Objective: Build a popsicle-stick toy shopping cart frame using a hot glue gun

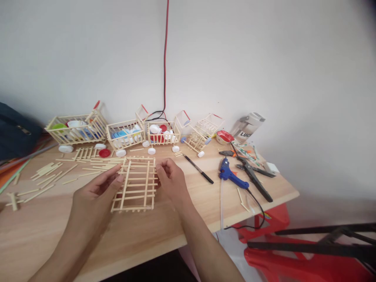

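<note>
Between my two hands is a small basket frame of thin wooden sticks (141,189), its slatted face turned up toward me. My left hand (95,192) pinches its left side between thumb and fingers. On the opposite side, my right hand (172,178) grips the upper right edge with thumb and curled fingers. Behind it stand several little stick carts filled with bottle caps, such as the middle cart (163,135) with white cap wheels. Loose wooden sticks (47,170) lie to the left, beside a red bottle cap (104,153).
To the right lie a black pen (198,169), a blue glue gun (232,174) with a cable, long-handled cutters (255,180) and pliers (227,153). A red-lined bowl (225,136) stands near the wall. A red stool (273,250) is beyond the table's right edge.
</note>
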